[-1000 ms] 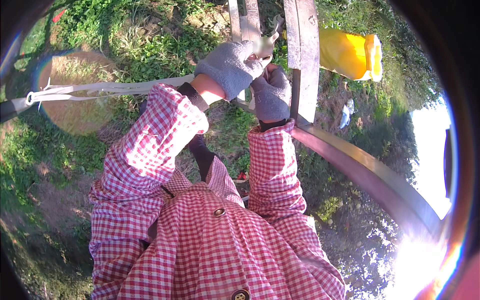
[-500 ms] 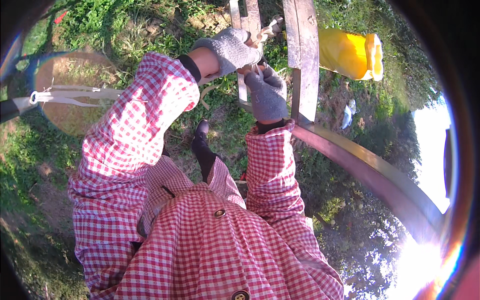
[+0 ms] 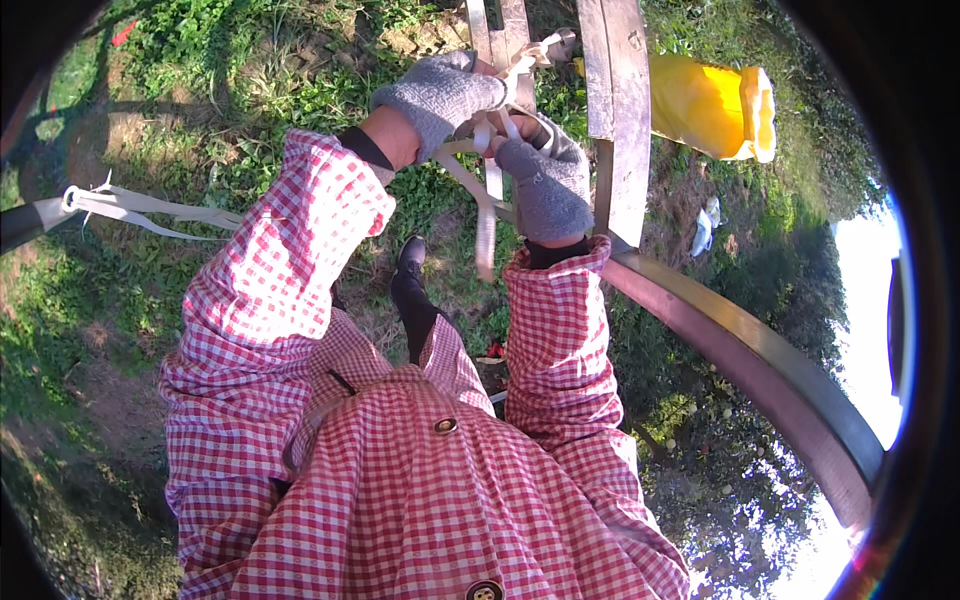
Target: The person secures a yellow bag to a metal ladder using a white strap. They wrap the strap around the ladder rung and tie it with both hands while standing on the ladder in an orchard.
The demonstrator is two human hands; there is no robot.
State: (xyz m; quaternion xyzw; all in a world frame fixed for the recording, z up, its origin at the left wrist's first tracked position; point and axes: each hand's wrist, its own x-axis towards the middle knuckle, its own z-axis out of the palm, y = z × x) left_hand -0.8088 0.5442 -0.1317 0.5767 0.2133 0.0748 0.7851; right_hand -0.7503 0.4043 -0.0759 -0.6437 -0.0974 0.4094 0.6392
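Sunlit grass (image 3: pixel 250 150) spreads beneath a weathered frame (image 3: pixel 622 110). Just beyond its left edge runs a pale strap (image 3: pixel 486 240); the left hand (image 3: pixel 430 100) has its fingers curled on it, and the right hand (image 3: pixel 548 185) pinches a fold. It looks light, soft and limp, best gripped near the crossing, flat between 2 fingertips.

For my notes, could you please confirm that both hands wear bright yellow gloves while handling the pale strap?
Not quite: the head view shows grey gloves on the left hand and right hand, not yellow; both hands are handling the pale strap.
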